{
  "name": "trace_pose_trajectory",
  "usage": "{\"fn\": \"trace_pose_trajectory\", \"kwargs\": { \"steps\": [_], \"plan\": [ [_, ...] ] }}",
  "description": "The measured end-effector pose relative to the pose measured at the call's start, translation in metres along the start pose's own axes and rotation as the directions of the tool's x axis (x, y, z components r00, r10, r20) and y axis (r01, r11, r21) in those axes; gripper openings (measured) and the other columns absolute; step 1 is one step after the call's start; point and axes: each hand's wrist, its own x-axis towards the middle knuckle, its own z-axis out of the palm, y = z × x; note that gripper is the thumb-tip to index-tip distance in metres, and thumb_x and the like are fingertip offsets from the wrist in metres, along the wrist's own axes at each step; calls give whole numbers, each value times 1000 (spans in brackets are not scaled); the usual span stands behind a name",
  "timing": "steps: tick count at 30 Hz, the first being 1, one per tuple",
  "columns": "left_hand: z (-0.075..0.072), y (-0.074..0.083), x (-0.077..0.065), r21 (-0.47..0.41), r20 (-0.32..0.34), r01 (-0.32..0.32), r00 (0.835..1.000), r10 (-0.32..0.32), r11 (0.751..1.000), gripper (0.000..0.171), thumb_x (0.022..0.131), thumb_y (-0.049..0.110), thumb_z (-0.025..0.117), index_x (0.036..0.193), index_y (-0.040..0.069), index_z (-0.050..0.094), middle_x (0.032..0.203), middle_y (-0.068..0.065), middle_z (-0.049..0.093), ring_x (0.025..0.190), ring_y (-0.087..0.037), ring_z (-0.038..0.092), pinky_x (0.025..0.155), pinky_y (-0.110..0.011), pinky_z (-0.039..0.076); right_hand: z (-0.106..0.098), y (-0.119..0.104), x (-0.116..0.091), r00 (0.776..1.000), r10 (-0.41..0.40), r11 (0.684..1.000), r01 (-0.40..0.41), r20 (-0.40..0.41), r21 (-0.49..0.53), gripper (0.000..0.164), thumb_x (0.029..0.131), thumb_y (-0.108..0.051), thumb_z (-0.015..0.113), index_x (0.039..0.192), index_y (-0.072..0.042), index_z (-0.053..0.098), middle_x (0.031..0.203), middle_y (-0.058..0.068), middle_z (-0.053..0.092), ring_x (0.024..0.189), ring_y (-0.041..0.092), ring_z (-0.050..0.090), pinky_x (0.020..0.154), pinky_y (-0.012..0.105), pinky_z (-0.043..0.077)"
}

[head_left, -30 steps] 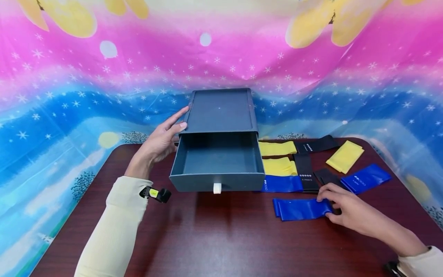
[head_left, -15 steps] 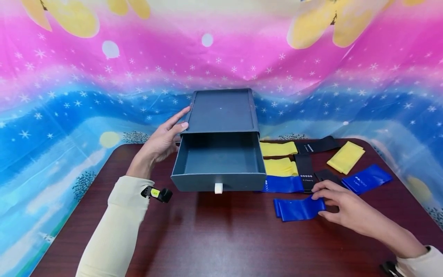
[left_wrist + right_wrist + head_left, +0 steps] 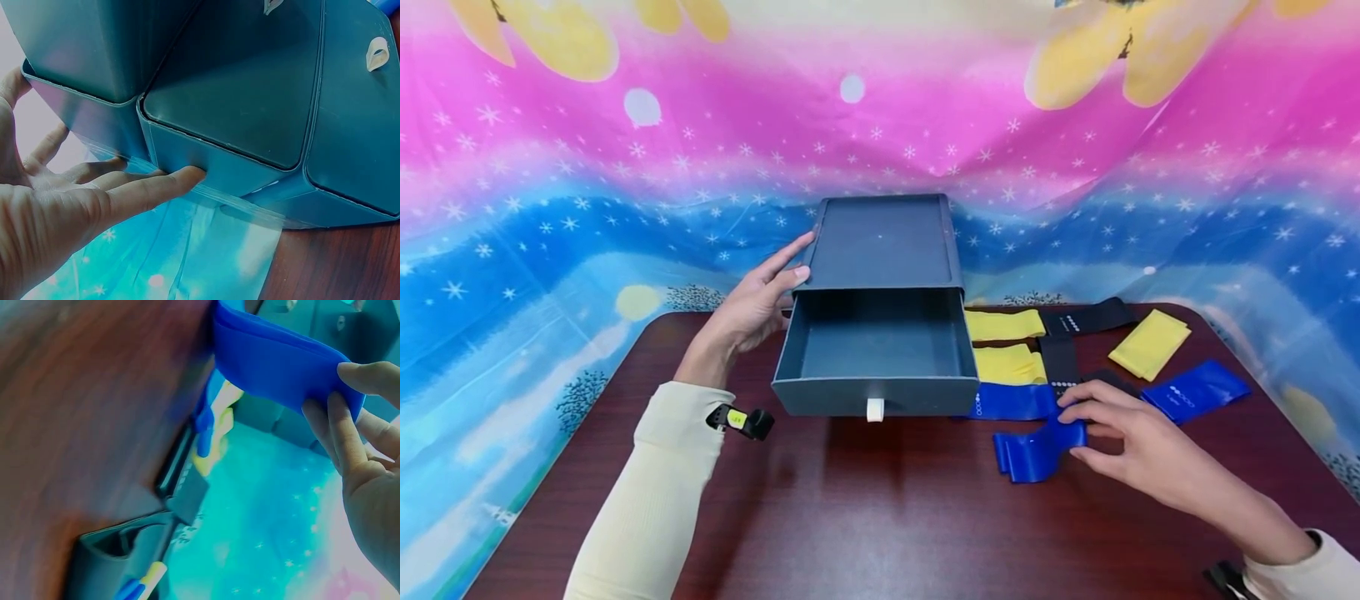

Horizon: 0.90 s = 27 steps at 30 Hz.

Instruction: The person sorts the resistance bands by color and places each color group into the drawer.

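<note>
A dark grey stacked drawer unit (image 3: 880, 242) stands near the middle of the table, its top drawer (image 3: 827, 398) pulled out with bare inside showing. My left hand (image 3: 748, 308) rests against the unit's left side, thumb near the top edge. In the left wrist view its fingers lie straight along the stacked drawer housings (image 3: 231, 94). My right hand (image 3: 1138, 429) pinches the right end of a folded blue resistance band (image 3: 1033, 454), thumb on one side and fingers on the other. That end is raised and bent; the left end lies low at the table. The right wrist view shows the band (image 3: 281, 359) stretching from the fingertips.
Right of the unit lie yellow bands (image 3: 1007, 325), another blue band (image 3: 1011, 402) and black bands (image 3: 1060, 360). Farther right are a folded yellow band (image 3: 1150, 343) and a blue one (image 3: 1198, 392). A patterned cloth (image 3: 880, 125) hangs behind the table (image 3: 865, 517).
My right hand has moved left and lifted the right end of the blue resistance band, which now bends upward. The left hand stays on the unit.
</note>
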Motion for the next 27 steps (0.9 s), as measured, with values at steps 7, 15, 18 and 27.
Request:
{"fn": "trace_pose_trajectory", "kwargs": {
  "steps": [7,15,18,27],
  "plan": [
    [1,-1,1,-3,3,5,1000,-5,1000,59,111,34,52,163,49,28,169,-13,28,137,-51,53,95,-58,56,-9,-12,5,997,-42,999,44,-68,19,44,78,-1,90,112,-23,75,125,-4,63,106,3,68,78,17,59],
    [2,-1,2,-10,3,8,1000,-8,1000,59,111,33,51,163,49,29,169,-13,26,136,-52,54,93,-56,57,-23,-29,12,986,-88,993,98,-140,63,45,80,3,87,116,-21,74,126,-5,62,108,-13,59,83,6,52],
    [3,-1,2,-6,2,7,1000,-7,1000,58,111,34,52,163,49,29,169,-13,27,136,-52,54,93,-56,57,-31,-38,16,986,-63,994,76,-151,78,47,82,3,86,121,-20,71,126,-7,62,108,-14,59,84,5,51],
    [2,-1,1,4,6,1,1000,-1,1000,58,111,36,52,162,49,30,171,-12,23,137,-51,54,95,-55,58,-60,-65,32,960,-94,991,115,-264,63,51,77,9,87,118,-19,75,131,-8,61,114,-8,59,88,2,48]
  ]
}}
